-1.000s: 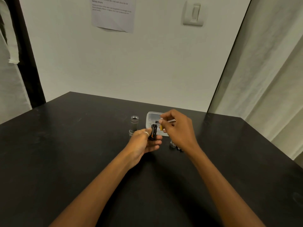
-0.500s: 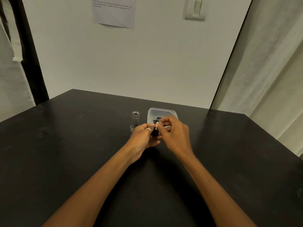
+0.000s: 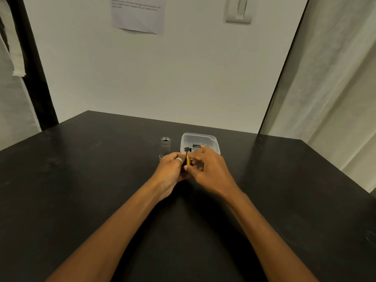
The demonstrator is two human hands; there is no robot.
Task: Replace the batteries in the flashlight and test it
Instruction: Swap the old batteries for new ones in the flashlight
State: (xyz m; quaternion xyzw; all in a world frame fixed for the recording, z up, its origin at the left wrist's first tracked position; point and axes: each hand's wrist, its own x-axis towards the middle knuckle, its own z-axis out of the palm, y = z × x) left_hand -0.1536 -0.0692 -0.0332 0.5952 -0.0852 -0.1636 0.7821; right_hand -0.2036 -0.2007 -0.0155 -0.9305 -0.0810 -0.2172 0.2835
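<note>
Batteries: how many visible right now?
2. One battery lies in the clear plastic tub; one battery is pinched between both hands at the black holder. Others may be hidden behind the fingers.

Black table: smooth, faintly glossy, lightly scuffed. Clear rectangular plastic tub: translucent, smooth. Silver ribbed metal flashlight tube: satin sheen. White paper sheet on wall: matt, curled.
</note>
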